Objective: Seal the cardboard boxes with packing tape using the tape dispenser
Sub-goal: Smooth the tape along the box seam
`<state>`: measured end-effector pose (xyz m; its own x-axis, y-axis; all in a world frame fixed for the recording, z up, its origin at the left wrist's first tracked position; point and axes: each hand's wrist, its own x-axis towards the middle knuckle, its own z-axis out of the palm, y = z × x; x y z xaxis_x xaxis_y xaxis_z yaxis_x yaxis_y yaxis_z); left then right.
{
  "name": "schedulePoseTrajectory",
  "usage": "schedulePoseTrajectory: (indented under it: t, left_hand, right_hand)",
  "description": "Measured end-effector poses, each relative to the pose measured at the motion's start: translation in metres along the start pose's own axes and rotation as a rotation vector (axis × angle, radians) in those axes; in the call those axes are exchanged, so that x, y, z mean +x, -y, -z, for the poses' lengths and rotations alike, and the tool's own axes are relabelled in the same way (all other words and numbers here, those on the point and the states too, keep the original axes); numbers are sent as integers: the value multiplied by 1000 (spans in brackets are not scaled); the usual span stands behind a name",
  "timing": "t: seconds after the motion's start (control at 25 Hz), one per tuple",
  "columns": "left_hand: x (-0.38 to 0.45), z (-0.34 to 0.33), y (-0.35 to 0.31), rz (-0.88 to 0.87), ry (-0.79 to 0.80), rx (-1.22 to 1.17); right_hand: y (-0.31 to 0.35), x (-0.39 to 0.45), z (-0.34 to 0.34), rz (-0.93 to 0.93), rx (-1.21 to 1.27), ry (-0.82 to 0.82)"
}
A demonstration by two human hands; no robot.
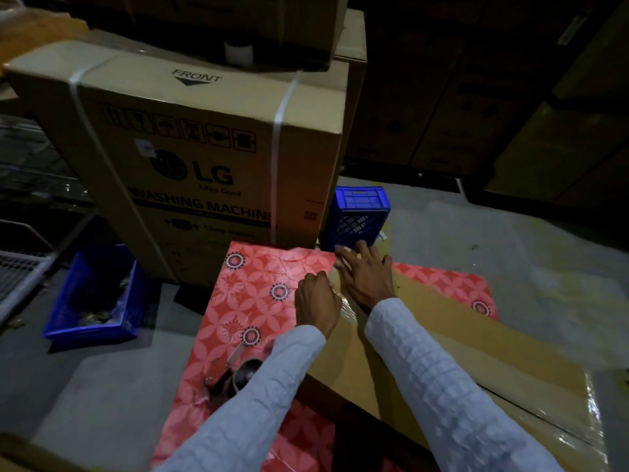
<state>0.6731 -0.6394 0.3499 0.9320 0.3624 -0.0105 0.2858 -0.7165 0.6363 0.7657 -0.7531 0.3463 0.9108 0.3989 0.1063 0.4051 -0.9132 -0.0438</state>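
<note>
The flat cardboard box (459, 342) lay across the patterned red table (252, 301), clear tape (347, 303) along its far-left edge. The right hand (366, 277) pressed flat on it, fingers spread; the left hand (316, 301) curled at the tape, grip unclear. Smoothing seemed underway; next needs the tape dispenser (235, 378) near the table's left edge.

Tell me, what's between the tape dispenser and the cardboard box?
In the head view, the left sleeve crosses between the tape dispenser and the cardboard box; under it, red flowered cloth.
</note>
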Motion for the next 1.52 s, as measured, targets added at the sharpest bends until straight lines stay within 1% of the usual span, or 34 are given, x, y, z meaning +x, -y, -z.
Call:
schedulePoseTrajectory:
  t: [0.12,0.24,0.36,0.44,0.6,0.72,0.8,0.88,1.0,1.12,1.24,1.32,1.36,1.44,1.52]
  left_hand:
    - [7,-9,0,-77,-22,56]
    - [35,-11,-6,-98,16,29]
    - [67,-15,-22,-161,45,-19]
    - [92,-20,-31,-211,74,-46]
    - [139,-29,-44,-331,144,-10]
    - [161,-32,-48,-393,200,16]
    - [176,-32,-49,-429,236,30]
    - [189,-32,-47,-487,258,58]
    - [200,-37,-43,-572,289,103]
    - [203,-38,-42,-618,306,121]
    - [201,-36,-43,-616,321,151]
    - [199,-37,-47,-600,262,173]
    - [197,-38,-50,-564,212,165]
    - [188,-39,-60,-409,145,117]
    - [178,-38,-65,-305,147,73]
  right_hand:
    - [-5,17,1,49,153,47]
    - [-24,38,0,75,216,43]
    - [-55,66,0,64,295,36]
    - [-75,83,-3,32,357,16]
    - [-110,108,-13,-63,473,-69]
    - [-126,117,-15,-128,535,-83]
    - [-133,118,-18,-172,636,-86]
    - [-135,113,-24,-206,747,-138]
    - [-133,102,-24,-220,779,-176]
    - [-134,101,-24,-251,828,-160]
    - [-135,111,-27,-317,856,-96]
    - [-135,121,-27,-364,859,-74]
    - [-136,124,-29,-383,864,-69]
    - [-137,121,-30,-393,908,-78]
    - [-140,113,-28,-384,968,-93]
